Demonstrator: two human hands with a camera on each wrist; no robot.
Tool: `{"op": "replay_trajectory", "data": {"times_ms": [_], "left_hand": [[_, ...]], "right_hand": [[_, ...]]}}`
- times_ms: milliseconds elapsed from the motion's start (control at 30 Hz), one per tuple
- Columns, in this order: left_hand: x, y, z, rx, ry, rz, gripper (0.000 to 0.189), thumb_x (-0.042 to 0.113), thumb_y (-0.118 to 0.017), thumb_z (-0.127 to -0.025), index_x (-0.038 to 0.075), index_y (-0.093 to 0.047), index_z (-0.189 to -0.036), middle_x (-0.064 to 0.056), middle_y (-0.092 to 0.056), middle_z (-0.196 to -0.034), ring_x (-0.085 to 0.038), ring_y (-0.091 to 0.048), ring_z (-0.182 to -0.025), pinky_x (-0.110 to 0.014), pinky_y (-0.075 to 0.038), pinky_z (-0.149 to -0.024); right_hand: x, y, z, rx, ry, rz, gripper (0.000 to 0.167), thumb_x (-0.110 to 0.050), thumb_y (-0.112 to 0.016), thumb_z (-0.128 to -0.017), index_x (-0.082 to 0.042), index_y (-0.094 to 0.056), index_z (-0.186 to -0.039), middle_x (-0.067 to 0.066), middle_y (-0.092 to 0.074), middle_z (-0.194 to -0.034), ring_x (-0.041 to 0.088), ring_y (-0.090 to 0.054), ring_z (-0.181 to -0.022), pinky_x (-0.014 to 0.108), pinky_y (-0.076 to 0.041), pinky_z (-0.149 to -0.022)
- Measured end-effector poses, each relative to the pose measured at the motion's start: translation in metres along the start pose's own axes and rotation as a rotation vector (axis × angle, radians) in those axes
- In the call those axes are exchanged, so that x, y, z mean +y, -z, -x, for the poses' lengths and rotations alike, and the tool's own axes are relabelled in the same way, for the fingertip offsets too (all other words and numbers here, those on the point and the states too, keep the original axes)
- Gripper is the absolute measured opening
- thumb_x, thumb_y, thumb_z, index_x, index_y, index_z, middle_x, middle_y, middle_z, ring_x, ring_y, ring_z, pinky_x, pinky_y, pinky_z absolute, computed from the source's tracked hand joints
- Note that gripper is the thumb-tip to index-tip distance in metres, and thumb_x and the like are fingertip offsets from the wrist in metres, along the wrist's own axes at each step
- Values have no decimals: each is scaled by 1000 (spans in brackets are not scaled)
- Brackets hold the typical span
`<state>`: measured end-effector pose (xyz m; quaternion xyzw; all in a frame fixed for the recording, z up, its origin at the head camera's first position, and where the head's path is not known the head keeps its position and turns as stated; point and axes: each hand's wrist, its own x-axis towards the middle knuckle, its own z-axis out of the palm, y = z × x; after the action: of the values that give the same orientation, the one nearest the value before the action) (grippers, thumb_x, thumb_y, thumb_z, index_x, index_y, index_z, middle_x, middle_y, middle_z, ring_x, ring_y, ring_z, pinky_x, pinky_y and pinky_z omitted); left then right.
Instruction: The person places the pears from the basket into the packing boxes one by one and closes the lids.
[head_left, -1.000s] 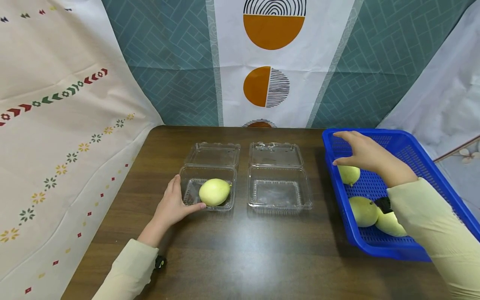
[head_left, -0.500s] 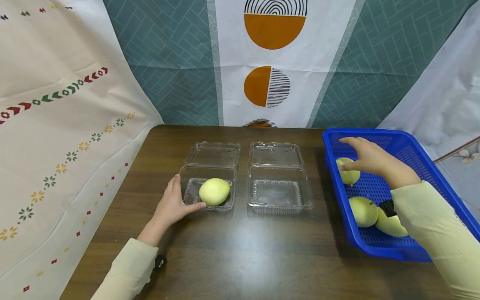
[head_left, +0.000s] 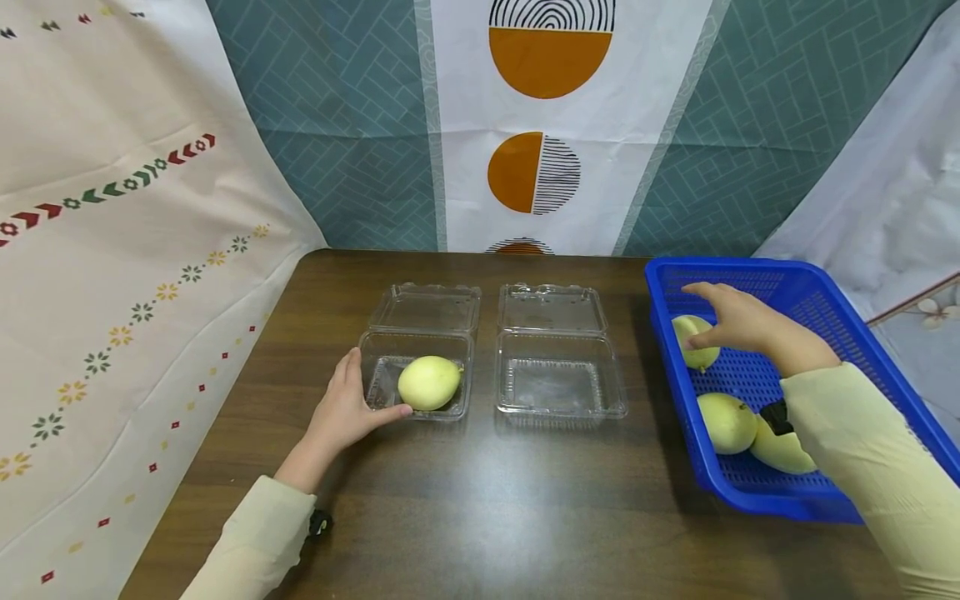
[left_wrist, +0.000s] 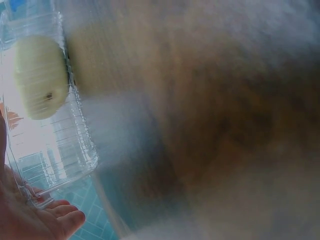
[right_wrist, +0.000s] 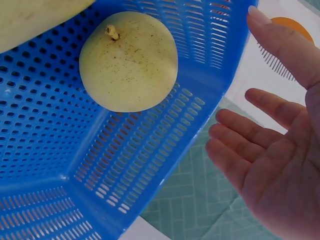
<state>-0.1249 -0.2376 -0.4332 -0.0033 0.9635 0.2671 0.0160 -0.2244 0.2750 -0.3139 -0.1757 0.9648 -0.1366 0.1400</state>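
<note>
My left hand [head_left: 347, 412] rests at the left clear plastic clamshell box [head_left: 384, 392], fingers along its left side and thumb at its front edge. Inside that box lies a pale yellow-green melon [head_left: 430, 383]. Over the blue plastic basket [head_left: 693, 450] hovers my right hand [head_left: 738, 321], fingers spread and holding nothing. Below it is another melon [head_left: 697, 354], partly covered by the thumb in the head view. In the right wrist view, a gap shows between the hand and a melon [right_wrist: 129, 62] with a short stem.
Two more melons, a rounder one [head_left: 726, 423] and one [head_left: 780, 448] partly under the right wrist, lie in the basket's near part. A second clamshell box [head_left: 558, 383], lid folded back, stands between the left box and the basket on the wooden table [head_left: 480, 517].
My right hand has shifted slightly right and down over the basket, so more of the far melon shows. My left hand stays at the box.
</note>
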Motion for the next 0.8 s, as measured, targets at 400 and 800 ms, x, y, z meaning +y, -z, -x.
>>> {"op": "replay_trajectory", "data": {"times_ms": [400, 800], "left_hand": [[-1, 1, -1, -12, 4, 2, 129, 62, -77, -66, -8, -8, -149, -28, -12, -154, -48, -23, -138, -65, -38, -96], [0, 0, -1, -5, 4, 0, 128, 61, -78, -66, -8, -9, -149, -28, -14, -154, -47, -23, -138, -65, -38, -96]], "right_hand": [[10, -5, -3, -40, -19, 2, 90, -26, -80, -74, 14, -32, -138, 43, -33, -136, 59, -30, -124, 68, -28, -100], [20, -15, -8, -71, -42, -19, 94, -27, -82, -71, 14, -32, -138, 43, -34, -136, 59, -31, -124, 68, -30, -99]]}}
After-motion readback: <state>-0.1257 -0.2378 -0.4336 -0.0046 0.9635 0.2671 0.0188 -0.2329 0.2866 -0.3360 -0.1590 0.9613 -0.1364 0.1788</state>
